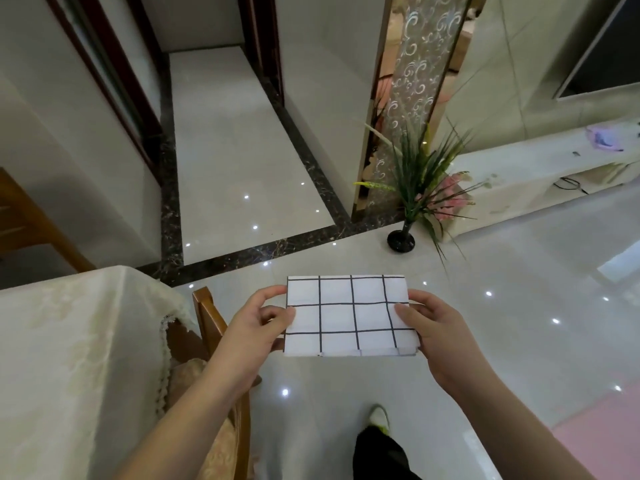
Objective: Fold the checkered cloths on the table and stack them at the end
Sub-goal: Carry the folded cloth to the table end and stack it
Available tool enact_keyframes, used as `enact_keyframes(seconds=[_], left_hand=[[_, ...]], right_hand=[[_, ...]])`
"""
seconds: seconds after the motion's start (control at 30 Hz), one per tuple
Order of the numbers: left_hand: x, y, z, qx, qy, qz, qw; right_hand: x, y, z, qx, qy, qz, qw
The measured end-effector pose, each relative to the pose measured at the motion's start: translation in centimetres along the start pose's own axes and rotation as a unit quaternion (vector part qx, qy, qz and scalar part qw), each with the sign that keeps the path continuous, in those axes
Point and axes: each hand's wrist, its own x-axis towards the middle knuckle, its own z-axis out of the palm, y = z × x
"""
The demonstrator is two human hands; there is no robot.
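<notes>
Checkered cloth [349,315] — being held in the air between both hands, out over the floor [519,306], to the right of the table [69,341]. Its left edge is being pinched by the left hand [254,323], its right edge by the right hand [436,327], thumbs on top. Folded flat into a rectangle; white, thin black grid. Nearby — a wooden chair [211,327] against the cloth-covered table, a potted plant [419,188] beyond.

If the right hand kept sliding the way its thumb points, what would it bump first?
Probably the left hand. The right hand points leftward across the checkered cloth both hold; nothing else shows between them.
</notes>
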Motion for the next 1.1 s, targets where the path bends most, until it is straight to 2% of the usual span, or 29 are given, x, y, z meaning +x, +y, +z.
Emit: enact_keyframes(seconds=[0.3, 0.6, 0.8, 1.1], left_hand=[[7.9, 2.8, 2.4, -0.029, 0.16, -0.015, 0.987], [13.3, 5.8, 3.7, -0.108, 0.223, -0.007, 0.969], [17.3, 8.2, 1.6, -0.16, 0.257, 0.03, 0.953], [24.8, 12.4, -6.6, -0.208, 0.306, 0.078, 0.926]], right_hand=[[13.2, -4.8, 0.5, -0.004, -0.114, 0.012, 0.993], [22.2, -10.5, 2.7, -0.03, -0.189, -0.011, 0.981], [26.9, -13.3, 7.6, -0.012, -0.212, 0.001, 0.977], [34.2, -17.8, 18.8, -0.042, -0.268, -0.01, 0.962]])
